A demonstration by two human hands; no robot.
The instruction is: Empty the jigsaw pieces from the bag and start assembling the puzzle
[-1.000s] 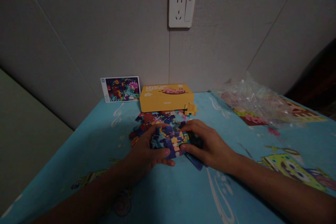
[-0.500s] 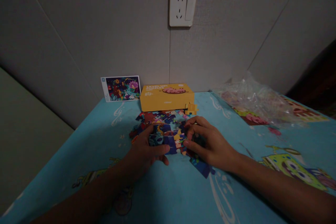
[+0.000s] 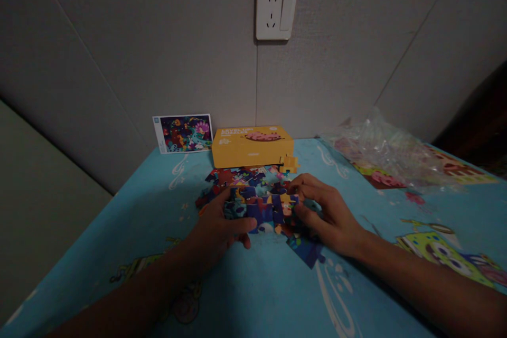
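Note:
Several joined jigsaw puzzle pieces, mostly dark blue, are gripped along their left side by my left hand, thumb on top. Right beside them, a puzzle piece with yellow and orange shapes is pinched by my right hand; a narrow gap shows between the two parts. Behind and beneath lies a heap of loose puzzle pieces, partly covered by my hands. One dark blue puzzle piece lies on the cloth just below my right hand.
A yellow puzzle box stands against the wall, with a yellow puzzle piece at its front right corner. A picture card leans left of it. Clear plastic wrapping covers printed sheets on the right. A blue patterned cloth covers the table.
My right hand has shifted slightly right, and the yellow-and-orange piece in its fingers now shows more plainly. My left hand has hardly moved with its joined pieces.

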